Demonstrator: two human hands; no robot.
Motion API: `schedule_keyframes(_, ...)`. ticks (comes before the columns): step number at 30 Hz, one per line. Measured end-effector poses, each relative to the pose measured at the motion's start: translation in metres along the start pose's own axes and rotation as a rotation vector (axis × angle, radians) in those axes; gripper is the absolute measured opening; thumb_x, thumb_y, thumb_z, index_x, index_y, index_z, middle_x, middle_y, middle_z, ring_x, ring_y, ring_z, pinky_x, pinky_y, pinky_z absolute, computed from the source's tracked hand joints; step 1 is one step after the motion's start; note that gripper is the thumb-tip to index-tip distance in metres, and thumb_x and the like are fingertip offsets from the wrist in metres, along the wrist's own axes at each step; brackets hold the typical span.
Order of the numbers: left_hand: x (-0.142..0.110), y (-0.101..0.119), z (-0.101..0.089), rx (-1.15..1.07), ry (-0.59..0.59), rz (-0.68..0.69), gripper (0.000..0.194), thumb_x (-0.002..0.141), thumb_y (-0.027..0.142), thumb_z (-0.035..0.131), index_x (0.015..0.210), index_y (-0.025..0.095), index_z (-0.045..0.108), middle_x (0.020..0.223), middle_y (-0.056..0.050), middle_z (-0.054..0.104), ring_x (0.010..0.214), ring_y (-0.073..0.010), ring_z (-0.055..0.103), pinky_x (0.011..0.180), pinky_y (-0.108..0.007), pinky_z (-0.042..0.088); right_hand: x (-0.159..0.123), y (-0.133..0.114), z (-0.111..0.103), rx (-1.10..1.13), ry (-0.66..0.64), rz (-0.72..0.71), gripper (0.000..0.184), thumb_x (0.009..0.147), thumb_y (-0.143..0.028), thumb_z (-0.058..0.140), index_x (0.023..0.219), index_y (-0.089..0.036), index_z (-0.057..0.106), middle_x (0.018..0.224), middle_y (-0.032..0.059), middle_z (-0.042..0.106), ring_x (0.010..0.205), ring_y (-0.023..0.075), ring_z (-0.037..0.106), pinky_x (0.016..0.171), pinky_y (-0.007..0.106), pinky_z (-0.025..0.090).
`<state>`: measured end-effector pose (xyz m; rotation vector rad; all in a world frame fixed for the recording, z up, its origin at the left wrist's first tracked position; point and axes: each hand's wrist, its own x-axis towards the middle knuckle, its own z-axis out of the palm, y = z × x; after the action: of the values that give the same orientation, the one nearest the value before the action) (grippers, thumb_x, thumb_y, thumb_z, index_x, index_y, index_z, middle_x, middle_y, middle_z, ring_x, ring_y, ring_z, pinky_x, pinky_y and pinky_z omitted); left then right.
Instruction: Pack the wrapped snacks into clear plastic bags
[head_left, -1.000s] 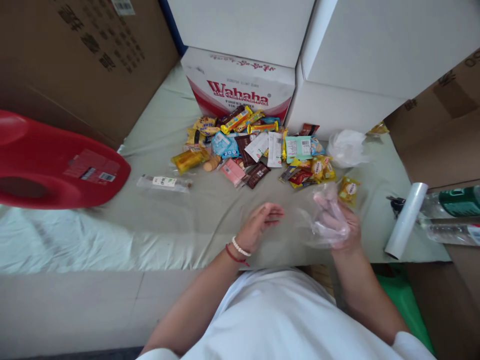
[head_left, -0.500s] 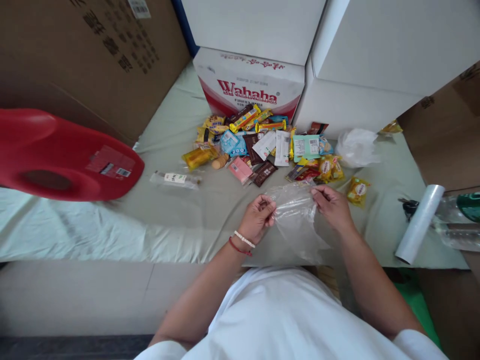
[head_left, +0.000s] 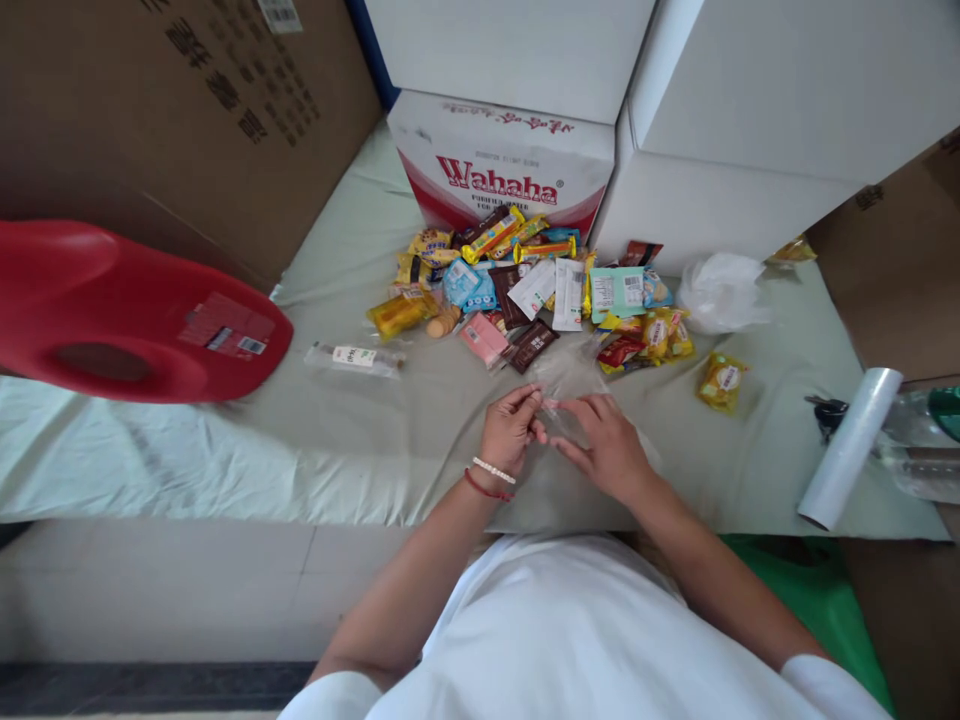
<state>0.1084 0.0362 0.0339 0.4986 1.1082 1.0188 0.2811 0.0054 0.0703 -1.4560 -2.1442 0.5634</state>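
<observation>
A thin clear plastic bag [head_left: 574, 368] is pinched by my left hand [head_left: 514, 425], which wears a white beaded bracelet and a red cord at the wrist. My right hand [head_left: 606, 445] is beside it, thumb and fingers apart, fingertips close to the bag near the left fingers; whether they touch it I cannot make out. Part of the bag is hidden behind the right hand. Just beyond lies a pile of wrapped snacks, among them a pink packet [head_left: 484, 338], a dark brown packet [head_left: 532, 345] and a light green packet [head_left: 616, 292].
A red plastic container [head_left: 150, 310] lies at the left, near a clear packet with a white label [head_left: 355, 357]. Behind the snacks stands a Wahaha carton [head_left: 502, 165]. To the right are a crumpled white bag [head_left: 721, 292], a yellow packet [head_left: 722, 382] and a plastic roll [head_left: 851, 450].
My right hand has let go of the bag's right side and moved left towards my left hand, its fingers spreading. The bag has bunched up; my left hand keeps its pinch.
</observation>
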Motion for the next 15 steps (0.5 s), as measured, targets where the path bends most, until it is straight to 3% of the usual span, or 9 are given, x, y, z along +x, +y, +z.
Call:
schedule_keyframes(3, 0.000, 0.000, -0.001, 0.020, -0.004, 0.005, 0.053, 0.073, 0.047, 0.078, 0.112, 0.013, 0.067, 0.081, -0.004, 0.076, 0.036, -0.0054, 0.051, 0.037, -0.020, 0.024, -0.002, 0.010, 0.014, 0.072, 0.029, 0.104, 0.022, 0.100, -0.032, 0.051, 0.101, -0.022, 0.070, 0.092, 0.0089, 0.067, 0.087, 0.0236, 0.060, 0.079, 0.036, 0.046)
schedule_keyframes(7, 0.000, 0.000, -0.004, 0.019, -0.010, -0.002, 0.048, 0.074, 0.050, 0.076, 0.103, 0.013, 0.065, 0.076, -0.003, 0.073, 0.036, -0.0049, 0.051, 0.037, -0.019, 0.016, -0.004, 0.018, 0.014, 0.411, 0.050, 0.287, 0.023, 0.098, -0.042, 0.057, 0.096, -0.023, 0.070, 0.080, 0.0020, 0.066, 0.071, 0.0160, 0.057, 0.066, 0.028, 0.043)
schedule_keyframes(11, -0.007, 0.000, 0.002, 0.014, -0.073, 0.018, 0.049, 0.073, 0.054, 0.078, 0.099, 0.018, 0.057, 0.087, -0.004, 0.074, 0.047, -0.0075, 0.059, 0.039, -0.018, 0.024, -0.003, 0.011, 0.012, 0.764, 0.028, 0.493, 0.031, 0.091, -0.052, 0.064, 0.090, -0.021, 0.070, 0.070, -0.0009, 0.064, 0.057, 0.0120, 0.051, 0.054, 0.025, 0.039)
schedule_keyframes(15, -0.015, -0.004, 0.010, 0.110, -0.153, 0.067, 0.048, 0.069, 0.052, 0.084, 0.095, 0.019, 0.060, 0.095, -0.002, 0.071, 0.060, -0.0073, 0.058, 0.044, -0.018, 0.031, 0.000, 0.004, 0.012, 0.955, 0.025, 0.575, 0.034, 0.081, -0.054, 0.075, 0.080, -0.020, 0.070, 0.066, -0.0006, 0.065, 0.050, 0.0105, 0.049, 0.050, 0.024, 0.038)
